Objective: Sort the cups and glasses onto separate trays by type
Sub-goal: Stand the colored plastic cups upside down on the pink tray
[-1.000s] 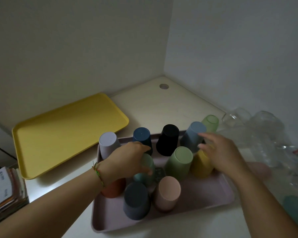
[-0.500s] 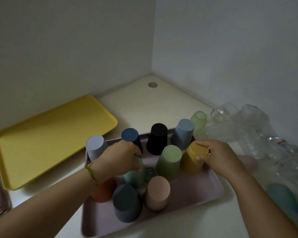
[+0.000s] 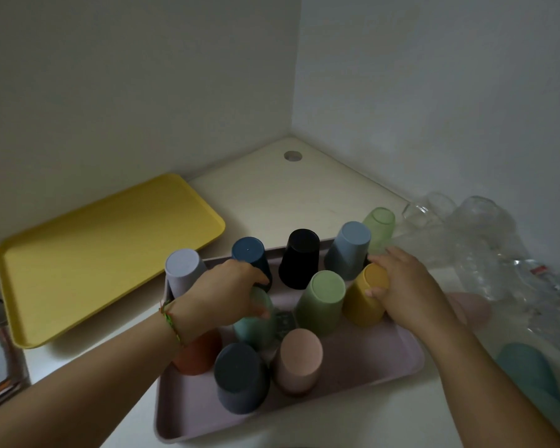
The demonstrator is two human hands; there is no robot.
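left hand [image 3: 221,293] grips the teal cup [image 3: 255,332], right hand [image 3: 408,286] grips the mustard cup [image 3: 362,307].

Right hand [image 3: 404,286]: a second earlier it was spread above the yellow cup [image 3: 362,302]; it has since come down and closed round the cup's upturned base, thumb on the near side. Left hand [image 3: 220,292]: fingers have curled further over the teal cup [image 3: 253,328], covering more of its top.
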